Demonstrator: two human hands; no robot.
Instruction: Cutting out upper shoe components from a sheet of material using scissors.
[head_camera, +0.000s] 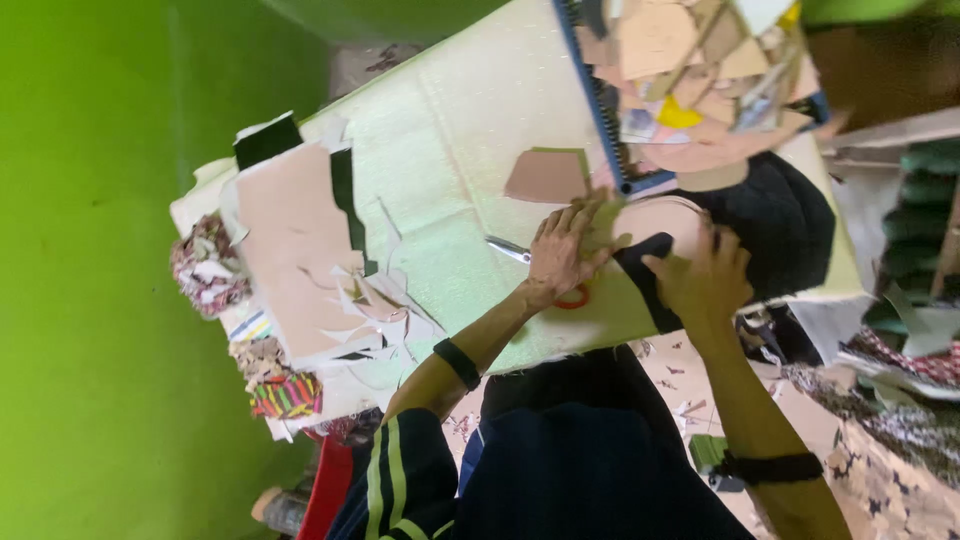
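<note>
Black fabric (790, 225) pressed flat under left hand (565, 250), right hand (705, 280).

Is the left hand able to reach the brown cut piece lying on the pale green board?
Probably yes. The left hand rests on the pale green board, just below the brown cut piece, and nothing lies between them. The right hand presses on black material to the side.

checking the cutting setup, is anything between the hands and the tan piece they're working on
Nothing visible does. The left hand lies flat on the tan piece and the right hand presses its edge over the black fabric. The scissors lie partly under the left hand, on the pale green board.
</note>
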